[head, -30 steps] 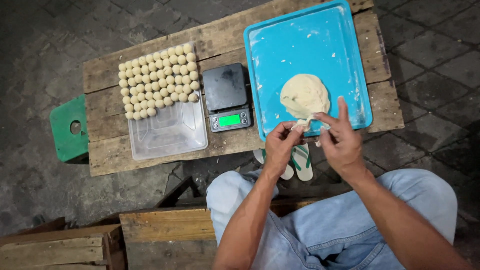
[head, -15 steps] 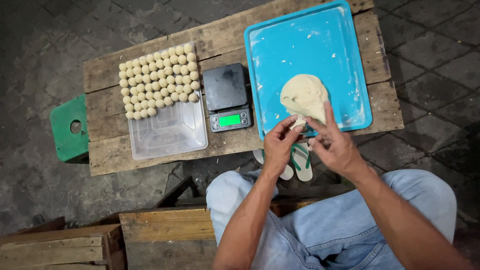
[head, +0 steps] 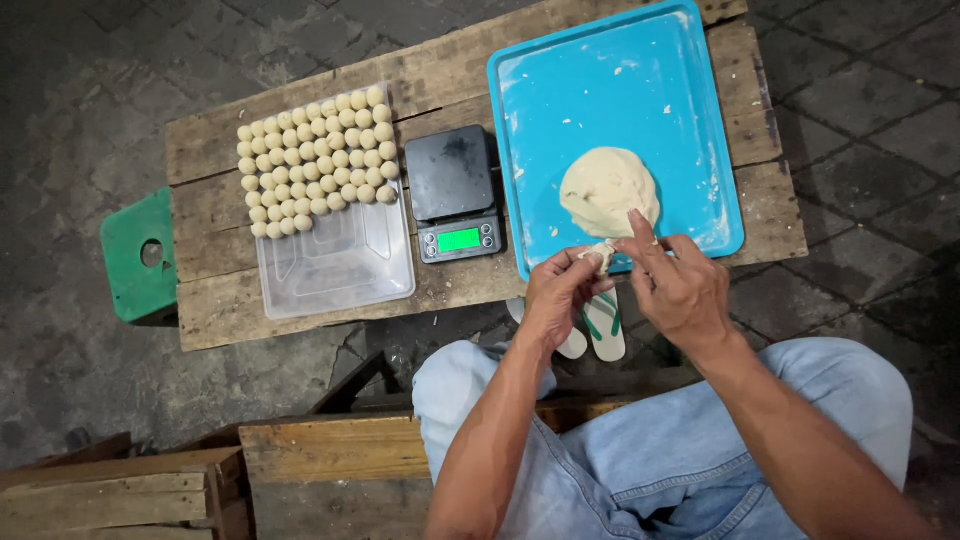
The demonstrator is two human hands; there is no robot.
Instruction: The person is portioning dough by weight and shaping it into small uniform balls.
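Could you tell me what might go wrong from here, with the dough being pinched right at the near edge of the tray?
The small dough piece held between the left hand and right hand sits over the blue tray edge; it could drop onto the sandals below. The tray overhangs the wooden table, so pressing its near edge might tip it. The dough balls lie packed against the container rim and may roll off.

Seen from above: low wooden table. Far right, blue tray with pale dough lump. At the tray's near edge, left hand and right hand pinch a small dough piece between fingertips. Black scale at centre, green display lit. Left, clear container, far half filled with dough balls in rows. Green stool at left.
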